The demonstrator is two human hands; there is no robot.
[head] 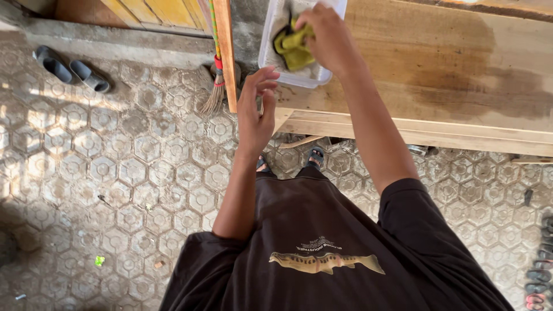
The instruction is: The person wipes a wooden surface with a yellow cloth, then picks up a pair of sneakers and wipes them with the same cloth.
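Yellow-green cloth (294, 47) in the white tub (271, 52) on the wooden surface (438, 69): my right grip (328, 37) clenches it; my left grip (256, 109) hangs released.

Right hand (328, 40) in closed grip, left hand (256, 109) loosely curled

A single head-worn camera looks steeply down the wearer's own dark shirt (322, 253) and both forearms, so the hexagon-paved floor (115, 173) fills the left half of the view. It faces forward toward a wooden bench (438, 69) running across the top right, near enough to be within arm's reach. There is no second view to overlap with it.
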